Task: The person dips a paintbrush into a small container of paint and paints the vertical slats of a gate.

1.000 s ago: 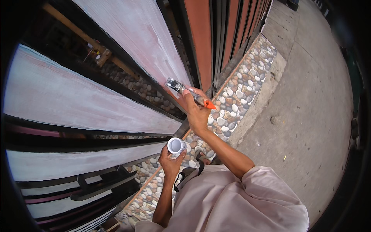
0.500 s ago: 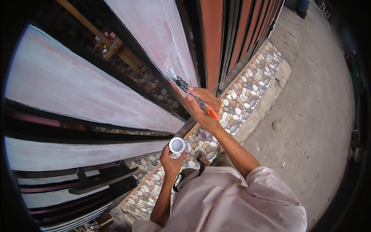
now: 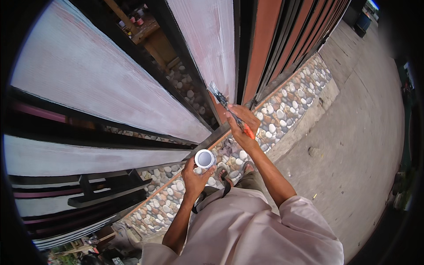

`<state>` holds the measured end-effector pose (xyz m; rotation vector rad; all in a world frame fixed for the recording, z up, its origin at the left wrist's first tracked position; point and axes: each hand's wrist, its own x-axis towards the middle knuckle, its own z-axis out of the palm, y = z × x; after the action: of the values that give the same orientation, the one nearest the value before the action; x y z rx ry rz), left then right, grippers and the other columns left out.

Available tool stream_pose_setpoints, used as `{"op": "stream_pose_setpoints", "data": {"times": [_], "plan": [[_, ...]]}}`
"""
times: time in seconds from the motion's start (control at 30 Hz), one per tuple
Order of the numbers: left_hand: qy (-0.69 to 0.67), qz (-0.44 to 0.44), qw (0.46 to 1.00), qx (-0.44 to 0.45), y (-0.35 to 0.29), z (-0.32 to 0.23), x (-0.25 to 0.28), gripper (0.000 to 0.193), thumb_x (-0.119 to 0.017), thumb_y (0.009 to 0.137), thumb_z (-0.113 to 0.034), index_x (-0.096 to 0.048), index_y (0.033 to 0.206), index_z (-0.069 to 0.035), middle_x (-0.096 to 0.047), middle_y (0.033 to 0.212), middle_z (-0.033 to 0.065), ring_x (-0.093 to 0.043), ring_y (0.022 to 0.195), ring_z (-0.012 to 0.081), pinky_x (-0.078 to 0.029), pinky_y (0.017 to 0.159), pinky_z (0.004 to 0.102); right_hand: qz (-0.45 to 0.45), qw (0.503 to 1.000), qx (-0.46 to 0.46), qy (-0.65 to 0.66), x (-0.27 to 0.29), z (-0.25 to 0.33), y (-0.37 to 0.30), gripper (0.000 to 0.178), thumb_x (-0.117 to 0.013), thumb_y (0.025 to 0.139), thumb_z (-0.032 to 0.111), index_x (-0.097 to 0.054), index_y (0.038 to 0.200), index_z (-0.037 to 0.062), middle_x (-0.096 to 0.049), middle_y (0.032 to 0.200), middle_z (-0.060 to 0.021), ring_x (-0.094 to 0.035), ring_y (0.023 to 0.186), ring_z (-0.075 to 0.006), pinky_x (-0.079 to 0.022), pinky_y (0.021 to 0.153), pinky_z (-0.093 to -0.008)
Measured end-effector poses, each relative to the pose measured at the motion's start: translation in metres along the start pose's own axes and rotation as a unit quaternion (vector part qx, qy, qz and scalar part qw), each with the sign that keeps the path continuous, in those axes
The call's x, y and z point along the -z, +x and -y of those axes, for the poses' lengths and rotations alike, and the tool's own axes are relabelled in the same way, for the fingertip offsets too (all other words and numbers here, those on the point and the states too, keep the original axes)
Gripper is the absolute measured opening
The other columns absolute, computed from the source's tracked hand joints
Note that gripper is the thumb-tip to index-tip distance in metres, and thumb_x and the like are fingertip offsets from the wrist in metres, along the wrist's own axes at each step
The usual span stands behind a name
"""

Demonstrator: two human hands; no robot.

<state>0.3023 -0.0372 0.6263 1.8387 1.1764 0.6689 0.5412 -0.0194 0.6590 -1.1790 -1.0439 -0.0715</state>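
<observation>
My right hand is closed round a paintbrush with an orange handle end and a dark, paint-caked ferrule. Its whitened bristles touch the lower part of a fence slat streaked with white paint. Bare reddish-brown shows at the foot of that slat. My left hand holds a small white cup upright by its side, with pale paint inside. The cup is lower and to the left of the brush, close to the fence's bottom rail.
Left of the brush stand more whitened slats between black bars; on the right, unpainted reddish-brown slats. A pebbled strip runs under the fence, beside grey concrete. Behind the gaps is a wooden table with small containers.
The view has shifted, so both feet in sandals now show. The brush is still against the same slat, near its lower end. The cup stays in my left hand.
</observation>
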Motion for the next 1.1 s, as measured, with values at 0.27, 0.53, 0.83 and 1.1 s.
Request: {"op": "stream_pose_setpoints", "data": {"times": [0.27, 0.53, 0.83, 1.1], "plan": [[-0.027, 0.001, 1.000, 0.001, 0.006, -0.004, -0.002, 0.053, -0.086, 0.074, -0.005, -0.062, 0.120, 0.002, -0.071, 0.109, 0.0121, -0.070, 0.100, 0.0186, -0.055, 0.090, 0.0341, 0.049, 0.998, 0.000, -0.034, 0.004, -0.020, -0.012, 0.028, -0.074, 0.081, -0.008, -0.073, 0.108, -0.0003, -0.073, 0.106, -0.0159, -0.073, 0.094, -0.0280, -0.057, 0.081, -0.0323], [-0.033, -0.004, 0.999, 0.004, 0.002, 0.001, -0.007, 0.054, -0.085, 0.074, -0.003, -0.062, 0.122, 0.002, -0.071, 0.111, 0.0119, -0.070, 0.102, 0.0181, -0.054, 0.091, 0.0341, 0.129, 0.986, -0.025, -0.105, 0.020, -0.065, -0.059, 0.029, -0.075, 0.080, -0.004, -0.073, 0.109, 0.0018, -0.072, 0.099, -0.0158, -0.072, 0.087, -0.0249, -0.056, 0.076, -0.0307], [-0.043, -0.017, 0.999, 0.006, 0.001, 0.004, -0.014, 0.054, -0.090, 0.072, -0.012, -0.064, 0.117, 0.001, -0.071, 0.106, 0.0138, -0.070, 0.094, 0.0231, -0.055, 0.082, 0.0352, -0.100, 0.903, -0.417, 0.013, 0.005, -0.111, -0.105, 0.021, -0.076, 0.089, 0.009, -0.073, 0.105, -0.0028, -0.072, 0.085, -0.0062, -0.065, 0.079, -0.0093, -0.051, 0.072, -0.0242], [-0.060, 0.008, 0.998, 0.028, 0.001, -0.002, -0.015, 0.048, -0.085, 0.075, 0.000, -0.063, 0.118, 0.002, -0.071, 0.108, 0.0101, -0.068, 0.101, 0.0161, -0.054, 0.092, 0.0328, -0.177, 0.880, -0.397, 0.192, -0.010, -0.040, -0.013, 0.022, -0.073, 0.093, 0.011, -0.072, 0.111, -0.0019, -0.071, 0.096, -0.0051, -0.065, 0.084, -0.0086, -0.052, 0.076, -0.0226]]}}
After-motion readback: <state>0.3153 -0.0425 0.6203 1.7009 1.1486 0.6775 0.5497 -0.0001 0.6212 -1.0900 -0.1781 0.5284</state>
